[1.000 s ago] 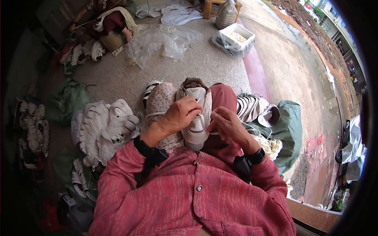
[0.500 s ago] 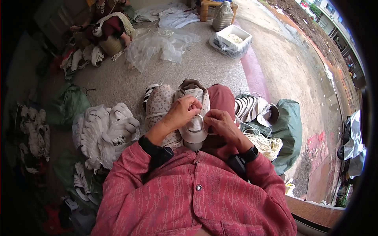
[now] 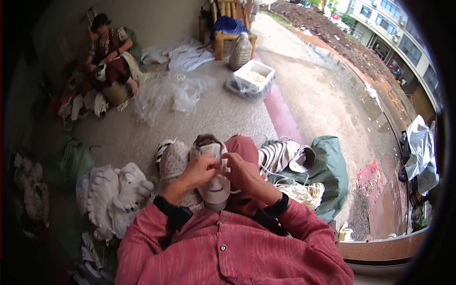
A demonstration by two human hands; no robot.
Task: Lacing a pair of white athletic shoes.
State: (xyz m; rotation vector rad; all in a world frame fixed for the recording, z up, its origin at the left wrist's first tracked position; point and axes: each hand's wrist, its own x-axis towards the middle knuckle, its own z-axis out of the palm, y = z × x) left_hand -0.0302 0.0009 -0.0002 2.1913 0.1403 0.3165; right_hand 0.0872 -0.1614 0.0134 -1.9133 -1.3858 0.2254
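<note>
A beige and white sneaker (image 3: 213, 190) rests between my knees, its toe toward me and its dark heel opening away. My left hand (image 3: 203, 170) is over the sneaker's left side, fingers pinched at the lacing. On the other side, my right hand (image 3: 241, 172) bends over the eyelet edge with thumb and fingertips together. The pale shoelace between the hands is mostly hidden by my fingers. Beside my right leg lies a bundle of cream shoelaces (image 3: 308, 195).
Stacked white shoes (image 3: 107, 199) fill the left side. Striped shoe pieces (image 3: 278, 156) and a green sack (image 3: 332, 166) stand at the right. Ahead are plastic sheeting (image 3: 171, 92), a lined white box (image 3: 256, 73) and a bamboo chair (image 3: 232, 35). Another person (image 3: 109, 61) sits at far left.
The view has tilted up, showing more of the seated person and the street. My right hand has moved up along the sneaker, from near the toe to the upper eyelets, closer to my left hand.
</note>
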